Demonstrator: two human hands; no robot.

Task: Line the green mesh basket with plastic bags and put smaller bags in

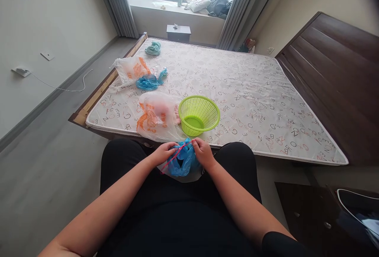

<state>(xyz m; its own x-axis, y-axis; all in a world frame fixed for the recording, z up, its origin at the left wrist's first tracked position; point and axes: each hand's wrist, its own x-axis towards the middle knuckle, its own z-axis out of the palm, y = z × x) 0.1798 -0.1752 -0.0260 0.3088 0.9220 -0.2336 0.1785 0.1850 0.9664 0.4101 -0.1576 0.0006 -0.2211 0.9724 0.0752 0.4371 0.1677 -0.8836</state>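
Between my knees, a blue plastic bag [186,165] hangs bunched up, with a whitish clear bag around its lower part. My left hand [164,152] pinches the blue bag's upper left edge. My right hand [203,152] grips its upper right side, with the fingers closed. A thin red string [177,155] runs slantwise across the bag from my right fingertips down past my left hand. What the bag holds is hidden. Just beyond my hands, a green plastic basket [211,122] stands upright on the mattress edge, with a white plastic bag with orange print [158,117] beside it.
On the mattress [251,103] lie another printed plastic bag [130,67], a blue plastic bag [147,82] and a folded teal cloth [153,48]. A wooden bed rail [97,95] runs along the left. A dark headboard [334,59] rises at right; a small nightstand [178,30] stands beyond.
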